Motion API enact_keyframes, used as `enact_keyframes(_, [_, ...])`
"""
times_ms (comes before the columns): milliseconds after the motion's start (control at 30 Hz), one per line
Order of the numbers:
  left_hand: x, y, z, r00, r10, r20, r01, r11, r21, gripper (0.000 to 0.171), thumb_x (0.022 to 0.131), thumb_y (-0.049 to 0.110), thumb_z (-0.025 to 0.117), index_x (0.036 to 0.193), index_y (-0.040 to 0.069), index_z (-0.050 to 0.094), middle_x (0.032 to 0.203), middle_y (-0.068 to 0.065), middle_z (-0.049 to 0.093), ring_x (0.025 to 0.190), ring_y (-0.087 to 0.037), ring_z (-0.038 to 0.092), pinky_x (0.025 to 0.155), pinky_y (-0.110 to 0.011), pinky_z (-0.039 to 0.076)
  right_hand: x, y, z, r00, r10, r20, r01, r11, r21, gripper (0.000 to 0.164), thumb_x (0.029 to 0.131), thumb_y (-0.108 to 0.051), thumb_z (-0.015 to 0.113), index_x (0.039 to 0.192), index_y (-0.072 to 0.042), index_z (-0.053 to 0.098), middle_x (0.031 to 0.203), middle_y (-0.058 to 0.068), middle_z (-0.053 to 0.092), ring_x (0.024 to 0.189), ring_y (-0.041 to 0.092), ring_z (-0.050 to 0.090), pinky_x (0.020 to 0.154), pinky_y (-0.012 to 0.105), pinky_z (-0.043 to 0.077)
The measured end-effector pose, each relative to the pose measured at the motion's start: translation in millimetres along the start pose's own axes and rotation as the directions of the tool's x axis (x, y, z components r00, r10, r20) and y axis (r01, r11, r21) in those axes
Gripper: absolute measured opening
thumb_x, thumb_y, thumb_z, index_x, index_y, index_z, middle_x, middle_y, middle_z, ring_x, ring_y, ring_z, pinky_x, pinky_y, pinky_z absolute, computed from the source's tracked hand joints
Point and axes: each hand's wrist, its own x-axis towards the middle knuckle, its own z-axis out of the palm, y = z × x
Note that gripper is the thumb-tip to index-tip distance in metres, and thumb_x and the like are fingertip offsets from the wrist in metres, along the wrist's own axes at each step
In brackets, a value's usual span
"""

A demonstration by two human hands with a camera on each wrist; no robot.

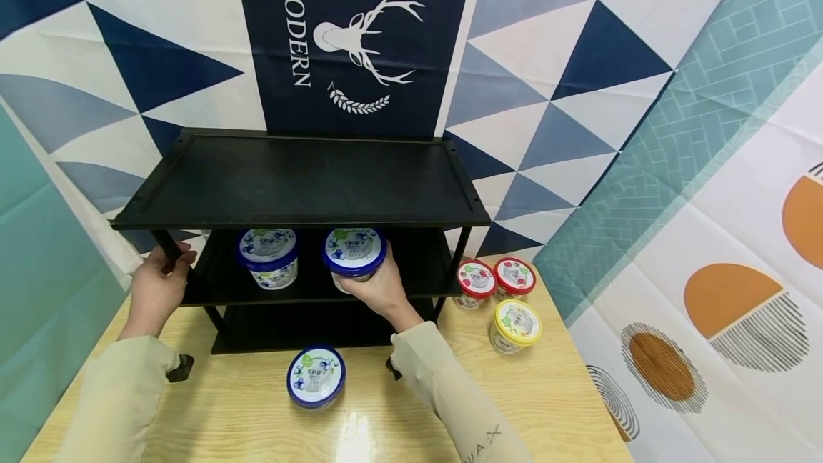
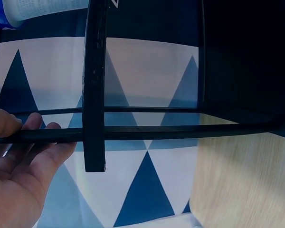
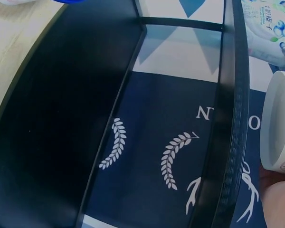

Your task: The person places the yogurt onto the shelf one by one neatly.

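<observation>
Gripping a blue-lidded tub [image 1: 353,249] in the right hand [image 1: 379,288], partly hidden behind it; holding it at the middle shelf [image 1: 308,290] of a black rack [image 1: 308,181], leaving contact with the shelf hard to tell, and showing only its white lower part, cut off, in the right wrist view. Sharing that shelf with a second blue-lidded tub [image 1: 268,263], clipped by the top shelf [image 1: 386,184]. Clasping the rack's left post [image 1: 166,243] in the left hand [image 1: 157,288]. Facing a third blue-lidded tub [image 1: 316,377] on the table [image 1: 244,406], with two red-lidded tubs [image 1: 476,279] and a yellow-lidded tub [image 1: 516,324] near the rack's right side.
</observation>
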Motion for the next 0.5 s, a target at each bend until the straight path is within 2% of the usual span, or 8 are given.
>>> enact_keyframes(500, [0.3, -1.0, 1.8, 1.000, 0.000, -0.008, 0.000, 1.000, 0.007, 0.029, 0.098, 0.019, 0.040, 0.116, 0.001, 0.054, 0.091, 0.028, 0.048, 0.077, 0.020, 0.039, 0.066, -0.009, 0.037, 2.4, -2.7, 4.7, 1.000, 0.011, -0.014, -0.011, 1.000, -0.025, 0.095, 0.066, -0.021, 0.082, 0.142, -0.009, 0.026, 0.134, 0.012, 0.045, 0.121, 0.025, 0.050, 0.103, 0.042, 0.039])
